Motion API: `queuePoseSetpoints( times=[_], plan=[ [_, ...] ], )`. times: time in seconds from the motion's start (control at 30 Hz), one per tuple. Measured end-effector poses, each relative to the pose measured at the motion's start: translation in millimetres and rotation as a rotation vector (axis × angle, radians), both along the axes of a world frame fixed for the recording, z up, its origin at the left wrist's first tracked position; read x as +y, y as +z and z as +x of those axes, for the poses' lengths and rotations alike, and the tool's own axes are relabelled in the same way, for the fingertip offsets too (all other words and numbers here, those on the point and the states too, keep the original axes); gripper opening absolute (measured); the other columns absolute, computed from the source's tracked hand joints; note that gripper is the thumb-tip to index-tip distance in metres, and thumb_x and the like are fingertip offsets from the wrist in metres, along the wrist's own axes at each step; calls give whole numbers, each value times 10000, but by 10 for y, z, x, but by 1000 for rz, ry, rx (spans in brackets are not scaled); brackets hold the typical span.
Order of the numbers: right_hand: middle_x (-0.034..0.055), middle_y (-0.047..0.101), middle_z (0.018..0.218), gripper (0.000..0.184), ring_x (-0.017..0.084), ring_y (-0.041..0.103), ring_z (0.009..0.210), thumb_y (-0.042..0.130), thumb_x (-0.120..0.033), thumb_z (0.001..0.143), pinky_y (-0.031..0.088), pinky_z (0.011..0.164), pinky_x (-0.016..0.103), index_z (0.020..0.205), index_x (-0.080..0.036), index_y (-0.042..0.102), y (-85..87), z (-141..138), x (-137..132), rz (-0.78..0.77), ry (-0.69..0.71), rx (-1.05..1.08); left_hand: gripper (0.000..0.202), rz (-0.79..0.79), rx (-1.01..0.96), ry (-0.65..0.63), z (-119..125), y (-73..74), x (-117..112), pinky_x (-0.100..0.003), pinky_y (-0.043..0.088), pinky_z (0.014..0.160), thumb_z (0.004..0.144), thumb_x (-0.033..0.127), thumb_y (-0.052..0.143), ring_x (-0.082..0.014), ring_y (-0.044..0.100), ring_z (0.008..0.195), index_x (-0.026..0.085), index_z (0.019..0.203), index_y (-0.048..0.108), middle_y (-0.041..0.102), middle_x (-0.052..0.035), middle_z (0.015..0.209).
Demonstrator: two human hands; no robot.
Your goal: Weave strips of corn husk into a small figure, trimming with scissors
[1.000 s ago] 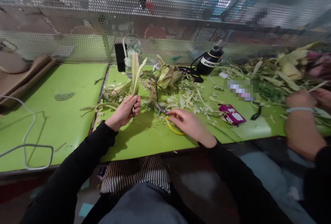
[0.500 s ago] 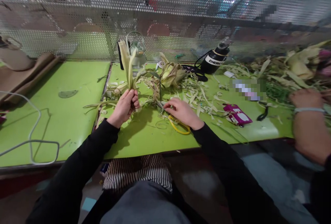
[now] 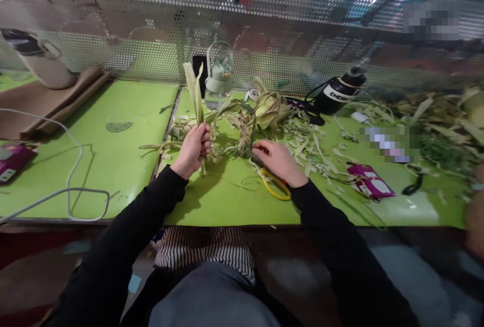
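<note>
My left hand (image 3: 194,148) is closed round the base of a bunch of pale green leaf strips (image 3: 195,92) that stand upright above my fist. My right hand (image 3: 278,160) lies at the edge of a pile of cut leaves (image 3: 242,133), its fingers curled on a curved leaf strip (image 3: 247,135) in the pile. Yellow-handled scissors (image 3: 274,186) lie on the green table (image 3: 223,196) just under my right wrist. A bundled leafy head (image 3: 270,108) rests behind the pile.
A black bottle (image 3: 338,95) lies at the back right, a pale green lantern-shaped jar (image 3: 219,77) by the perforated screen. A magenta packet (image 3: 370,186) lies at right, another (image 3: 11,160) at far left. A white cable (image 3: 71,186) loops at left. A co-worker's arm (image 3: 474,216) shows at the right edge.
My right hand has moved up from the scissors into the leaf pile and curled on a strip. My left hand keeps its bunch upright. The view has shifted left.
</note>
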State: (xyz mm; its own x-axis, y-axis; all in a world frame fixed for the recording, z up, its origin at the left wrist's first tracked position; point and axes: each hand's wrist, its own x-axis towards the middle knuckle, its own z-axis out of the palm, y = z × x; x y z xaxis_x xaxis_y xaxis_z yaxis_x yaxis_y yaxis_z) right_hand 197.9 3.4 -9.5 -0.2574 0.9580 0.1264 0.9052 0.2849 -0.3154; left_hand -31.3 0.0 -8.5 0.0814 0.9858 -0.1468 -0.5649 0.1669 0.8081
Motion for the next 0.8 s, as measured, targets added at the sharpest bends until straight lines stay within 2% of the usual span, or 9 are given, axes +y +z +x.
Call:
queuePoseSetpoints(
  times=[0.1, 0.2, 0.3, 0.37, 0.53, 0.6, 0.7, 0.73, 0.8],
  plan=[
    [37, 691, 793, 228, 151, 577, 660, 563, -370, 905, 416, 631, 278, 813, -183, 655, 155, 47, -47, -70, -3, 172, 250, 26, 10, -25, 35, -8, -27, -131, 137, 341, 1005, 256, 400, -23, 184, 353, 179, 771, 445, 242, 114, 534],
    [-5, 605, 684, 277, 97, 456, 531, 605, -442, 863, 365, 530, 251, 759, -186, 624, 260, 92, -93, -253, -56, 497, 254, 40, 14, -69, 55, -18, -49, -131, 136, 344, 1007, 258, 393, -22, 179, 359, 177, 773, 451, 245, 111, 542],
    [-19, 580, 693, 289, 56, 392, 493, 681, -454, 804, 301, 459, 209, 755, -182, 598, 354, 99, -149, -394, -75, 814, 261, 35, 23, -118, 70, -30, -62, -128, 127, 347, 1008, 257, 387, -23, 166, 364, 173, 771, 456, 238, 111, 543],
    [-37, 548, 654, 296, 39, 366, 478, 736, -438, 765, 250, 432, 193, 744, -179, 594, 420, 77, -199, -423, -57, 936, 258, 43, 32, -163, 82, -36, -73, -126, 129, 349, 1008, 253, 382, -24, 164, 368, 169, 778, 463, 242, 109, 545],
    [-73, 477, 548, 268, 30, 299, 416, 759, -414, 757, 183, 390, 200, 779, -182, 627, 506, -63, -327, -556, 49, 1090, 225, 168, 67, -314, 127, -80, -132, -124, 185, 373, 1001, 243, 386, -15, 233, 398, 158, 816, 484, 441, 64, 637],
    [-70, 510, 555, 256, 29, 303, 414, 755, -403, 765, 189, 389, 202, 805, -181, 636, 492, -140, -351, -579, 88, 1093, 215, 232, 92, -370, 144, -114, -162, -127, 198, 388, 998, 265, 408, -22, 237, 405, 160, 837, 504, 423, 68, 611],
    [-36, 587, 622, 246, 33, 375, 447, 731, -396, 794, 223, 401, 202, 810, -166, 645, 450, -231, -343, -591, 127, 1034, 229, 267, 116, -488, 149, -146, -192, -129, 193, 394, 991, 327, 448, -37, 217, 399, 167, 846, 525, 301, 96, 520],
    [-29, 600, 636, 252, 34, 391, 459, 729, -398, 794, 228, 405, 201, 798, -162, 642, 437, -245, -332, -589, 131, 1018, 237, 266, 114, -518, 143, -146, -196, -130, 190, 392, 989, 338, 450, -37, 215, 398, 168, 842, 525, 317, 91, 519],
    [-28, 604, 640, 263, 37, 408, 476, 740, -401, 782, 247, 419, 198, 801, -162, 633, 419, -241, -306, -574, 113, 1002, 242, 263, 91, -566, 122, -130, -195, -131, 191, 384, 989, 335, 445, -29, 226, 405, 164, 832, 513, 440, 53, 586]
  ],
)
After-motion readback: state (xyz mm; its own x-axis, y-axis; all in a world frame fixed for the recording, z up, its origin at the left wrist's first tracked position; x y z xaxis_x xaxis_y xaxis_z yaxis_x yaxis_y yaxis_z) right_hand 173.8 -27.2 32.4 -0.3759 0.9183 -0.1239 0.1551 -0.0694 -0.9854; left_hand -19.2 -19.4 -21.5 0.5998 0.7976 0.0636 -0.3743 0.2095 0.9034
